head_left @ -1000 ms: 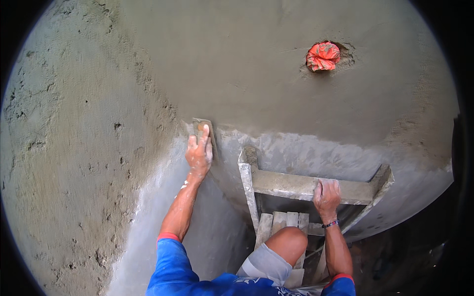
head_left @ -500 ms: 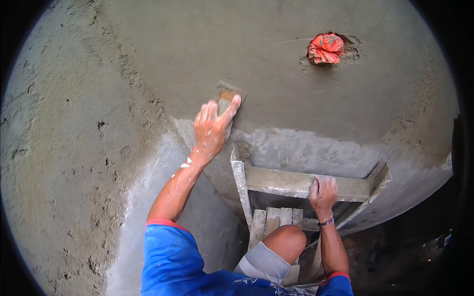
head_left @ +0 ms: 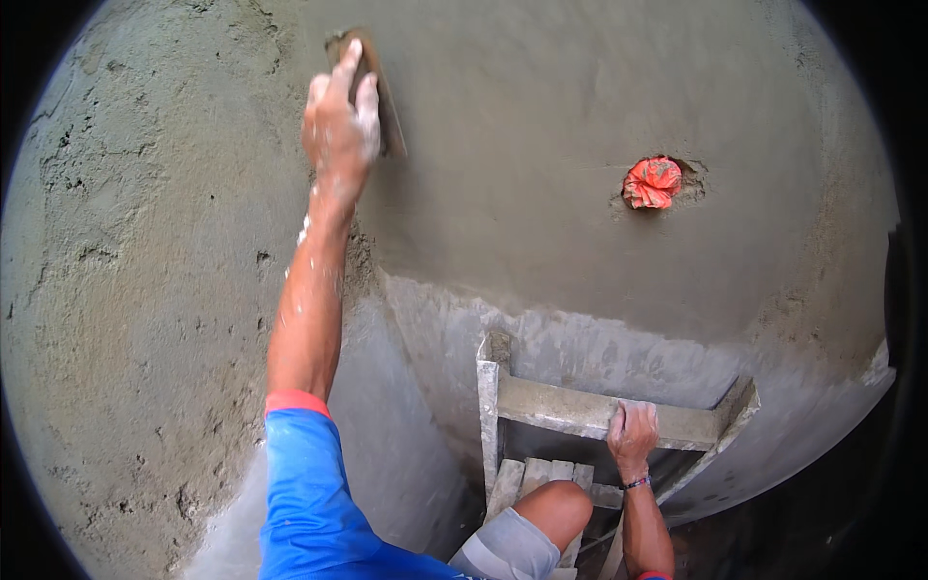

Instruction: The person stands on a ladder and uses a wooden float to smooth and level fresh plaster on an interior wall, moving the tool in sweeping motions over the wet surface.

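Observation:
My left hand (head_left: 338, 140) is high up near the inner corner, closed around a plastering trowel (head_left: 391, 121). The trowel's flat blade lies against the damp grey plaster wall (head_left: 512, 184), its long edge nearly upright; the grip is mostly hidden by my fingers. White splashes mark that forearm. Lower right, my right hand (head_left: 634, 435) is wrapped over the top crosspiece of a wooden ladder (head_left: 556, 406) that leans on the wall.
A crumpled red plastic plug (head_left: 652, 183) fills a hole in the plaster. To the left stands a rough, pitted side wall (head_left: 155, 280). Smooth bare concrete (head_left: 580, 343) runs below the plaster. Wooden slats (head_left: 534, 476) lie beside my bent knee (head_left: 553, 507).
My left hand has moved the trowel up and to the left, toward the corner, and the blade has turned steeper. My right hand keeps its hold on the ladder. The view has tilted upward.

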Demonstrator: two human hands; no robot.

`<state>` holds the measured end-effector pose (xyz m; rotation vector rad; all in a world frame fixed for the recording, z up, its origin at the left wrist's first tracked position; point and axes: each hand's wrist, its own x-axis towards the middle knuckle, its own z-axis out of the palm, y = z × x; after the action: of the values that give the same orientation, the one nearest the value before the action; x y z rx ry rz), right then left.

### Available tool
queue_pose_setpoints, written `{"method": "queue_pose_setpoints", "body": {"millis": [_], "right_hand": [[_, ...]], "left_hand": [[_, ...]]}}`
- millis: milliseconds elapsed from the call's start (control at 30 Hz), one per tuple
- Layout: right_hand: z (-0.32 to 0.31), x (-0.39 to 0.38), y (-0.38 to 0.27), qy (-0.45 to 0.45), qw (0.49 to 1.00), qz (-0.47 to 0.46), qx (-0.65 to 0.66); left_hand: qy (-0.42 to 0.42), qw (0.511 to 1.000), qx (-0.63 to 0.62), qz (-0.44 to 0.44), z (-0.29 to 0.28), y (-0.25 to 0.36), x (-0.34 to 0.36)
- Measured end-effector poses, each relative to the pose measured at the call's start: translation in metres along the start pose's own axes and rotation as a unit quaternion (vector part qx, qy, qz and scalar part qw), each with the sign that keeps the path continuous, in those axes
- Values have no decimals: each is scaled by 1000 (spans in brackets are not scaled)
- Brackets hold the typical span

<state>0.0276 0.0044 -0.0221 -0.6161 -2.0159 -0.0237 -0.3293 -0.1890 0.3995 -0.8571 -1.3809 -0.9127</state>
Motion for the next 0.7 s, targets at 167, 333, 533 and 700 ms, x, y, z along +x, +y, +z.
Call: {"method": "queue_pose_setpoints", "body": {"millis": [167, 333, 533, 700], "right_hand": [[2, 2, -8, 5, 1000, -8, 15], [-4, -1, 2, -9, 1000, 18, 3], [2, -1, -4, 6, 1000, -10, 8], [-1, -4, 4, -12, 1000, 2, 0]], "left_hand": [[-60, 996, 63, -15, 29, -4, 45], [-112, 991, 8, -77, 27, 13, -102], [-192, 978, 15, -75, -11, -16, -227], [-38, 997, -15, -69, 6, -7, -48]]}}
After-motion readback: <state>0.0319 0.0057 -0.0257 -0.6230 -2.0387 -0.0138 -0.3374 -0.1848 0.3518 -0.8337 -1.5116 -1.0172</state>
